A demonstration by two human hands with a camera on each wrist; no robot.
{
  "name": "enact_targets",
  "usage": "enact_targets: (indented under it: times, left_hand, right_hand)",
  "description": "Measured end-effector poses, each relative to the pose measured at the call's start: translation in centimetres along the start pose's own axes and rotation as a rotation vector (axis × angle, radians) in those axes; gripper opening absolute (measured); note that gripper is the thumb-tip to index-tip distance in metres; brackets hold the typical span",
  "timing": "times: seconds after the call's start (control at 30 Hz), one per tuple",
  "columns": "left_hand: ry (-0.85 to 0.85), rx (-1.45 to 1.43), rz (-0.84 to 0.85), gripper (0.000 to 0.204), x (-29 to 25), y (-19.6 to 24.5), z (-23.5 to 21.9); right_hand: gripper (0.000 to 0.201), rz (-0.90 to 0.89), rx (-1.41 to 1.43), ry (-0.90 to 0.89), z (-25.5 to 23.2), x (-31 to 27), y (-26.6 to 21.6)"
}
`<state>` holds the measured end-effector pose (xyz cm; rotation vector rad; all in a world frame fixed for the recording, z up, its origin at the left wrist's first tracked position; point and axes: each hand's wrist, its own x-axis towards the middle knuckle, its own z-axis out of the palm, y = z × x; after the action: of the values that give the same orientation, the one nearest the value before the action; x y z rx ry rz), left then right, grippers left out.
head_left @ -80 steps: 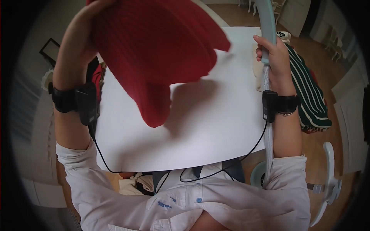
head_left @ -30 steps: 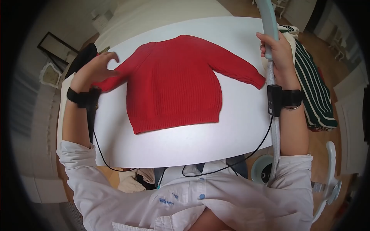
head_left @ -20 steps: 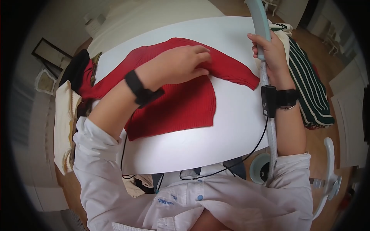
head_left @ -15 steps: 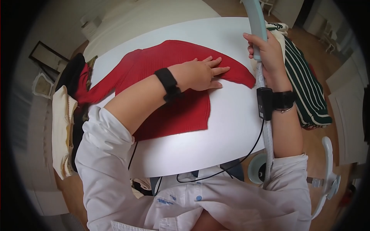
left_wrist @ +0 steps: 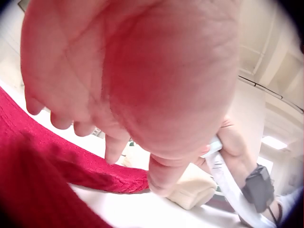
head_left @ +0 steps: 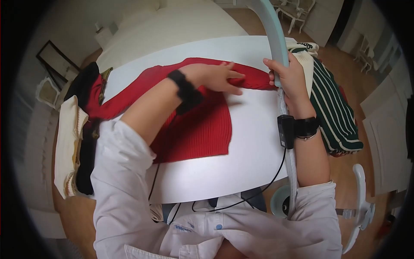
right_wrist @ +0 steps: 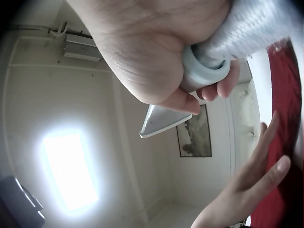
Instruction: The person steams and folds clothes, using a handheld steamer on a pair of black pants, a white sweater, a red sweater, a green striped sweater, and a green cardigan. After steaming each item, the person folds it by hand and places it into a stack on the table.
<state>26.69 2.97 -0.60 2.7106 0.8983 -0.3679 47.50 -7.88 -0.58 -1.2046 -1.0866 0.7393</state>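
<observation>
A red ribbed sweater [head_left: 205, 134] lies spread on the white table [head_left: 254, 138], sleeves out to both sides. My left hand [head_left: 215, 78] is over its upper part with fingers extended, a shadow falling beside it. The left forearm hides part of the sweater in the head view. The palm fills the left wrist view, with the red knit [left_wrist: 47, 171] below it. My right hand [head_left: 294, 82] grips the pale blue-green handle of a garment steamer [head_left: 274, 39]. Its woven hose [head_left: 292, 177] runs down from the handle. The steamer's triangular head [right_wrist: 164, 121] shows in the right wrist view.
Folded clothes, including a cream knit [head_left: 67, 146], are stacked at the left edge. A green-and-white striped knit [head_left: 334, 108] hangs over the right side. Black cables cross the table's front. Low at right are a steamer base [head_left: 279, 200] and a pale hanger-shaped piece [head_left: 359, 207].
The red sweater, earlier held up, was laid flat. My left hand then swept rightward across it, and its fingers have since shifted slightly left. The right hand and steamer have moved left in view.
</observation>
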Motion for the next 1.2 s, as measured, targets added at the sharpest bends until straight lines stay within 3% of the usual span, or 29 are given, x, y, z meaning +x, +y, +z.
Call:
enact_targets:
  times: [0.07,0.1,0.13,0.2,0.33,0.4,0.53,0.6,0.63,0.73,0.87,0.97,1.2]
  left_hand:
    - [0.121,0.179,-0.056,0.079,-4.0,-1.9,1.0]
    - [0.116,0.334,-0.08,0.078,-5.7,-3.3,2.2]
    - [0.004,0.379,-0.147,0.079,-7.0,-3.7,2.9]
    - [0.061,-0.013,-0.222,0.08,-8.8,-4.0,5.3]
    - [0.009,0.028,-0.131,0.082,-13.0,-3.2,5.2]
    - [-0.13,-0.028,-0.074,0.086,-15.7,-2.6,5.0]
    - [-0.036,-0.108,-0.076,0.093,-18.9,-5.2,6.7]
    - [0.03,-0.013,-0.353,0.105,-19.2,-5.8,7.1]
    - [0.061,0.0,-0.374,0.116,-19.1,-7.6,7.5]
    - [0.087,-0.002,-0.466,0.12,-18.8,-11.7,7.7]
    - [0.189,-0.163,-0.477,0.125,-20.8,-16.5,8.7]
    - [0.212,-0.144,-0.52,0.128,-20.8,-16.9,9.5]
    - [0.287,-0.071,-0.5,0.147,-20.4,-17.4,10.3]
  right_hand:
    - [0.046,-0.014,-0.056,0.006,0.4,-0.3,-0.3]
    - [0.046,-0.013,-0.049,0.009,0.7,-0.4,-0.3]
    - [0.049,-0.028,-0.049,0.004,1.0,-0.6,-0.2]
    - [0.052,-0.047,-0.053,-0.011,1.6,-1.0,-0.2]
    - [0.064,-0.037,-0.128,-0.093,2.5,-1.7,0.1]
    - [0.067,-0.111,-0.321,-0.142,2.8,-2.3,-0.2]
    - [0.068,-0.249,-0.575,-0.238,4.1,-3.0,-1.0]
    - [0.065,-0.376,-0.841,-0.406,4.6,-3.5,-1.8]
    - [0.064,-0.466,-0.89,-0.434,4.4,-3.5,-1.4]
    - [0.064,-0.508,-1.068,-0.542,3.4,-5.0,-3.8]
    - [0.066,-0.513,-1.152,-0.643,2.6,-7.2,-6.7]
    - [0.07,-0.416,-1.128,-0.679,3.2,-8.0,-8.2]
    - [0.072,-0.505,-1.143,-0.704,8.3,-5.6,-6.5]
